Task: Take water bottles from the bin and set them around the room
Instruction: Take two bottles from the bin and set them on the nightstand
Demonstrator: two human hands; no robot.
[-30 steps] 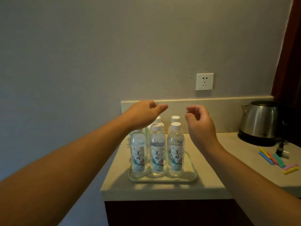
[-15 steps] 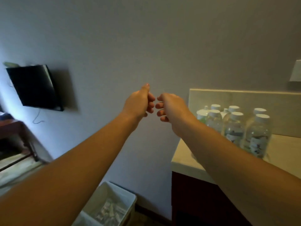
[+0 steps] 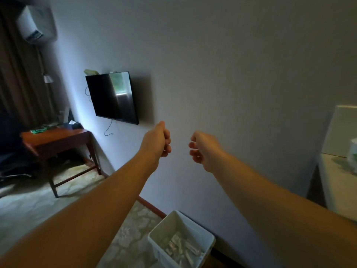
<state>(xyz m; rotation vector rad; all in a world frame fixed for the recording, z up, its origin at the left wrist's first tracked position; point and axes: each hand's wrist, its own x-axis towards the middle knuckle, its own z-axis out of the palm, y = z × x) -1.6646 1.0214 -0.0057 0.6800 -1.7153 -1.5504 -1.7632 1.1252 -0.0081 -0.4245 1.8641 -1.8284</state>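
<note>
Since the earlier frames the view was swung left: the tray of bottles was carried off the right edge, and the television [image 3: 113, 97] and wooden desk [image 3: 56, 140] were brought in.

Head view only. Both arms were held straight out toward the bare wall. The left hand [image 3: 157, 141] was curled into a loose fist with nothing held; the right hand [image 3: 202, 147] was likewise loosely curled and empty, fingers bent, so each grip was half-closed on air. The two hands were kept apart, not touching.

The white bin [image 3: 180, 240] was seen on the floor against the wall, low and nearly straight below the right hand, well apart from both grips. Water bottles [image 3: 178, 247] were seen lying flat in its bottom, long axes roughly across the bin; the count could not be told. The right hand was judged the nearer, so a downward reach with a grip across a bottle's body was judged likely. A pale surface [image 3: 338, 182] was partly shown at the right edge.
</note>
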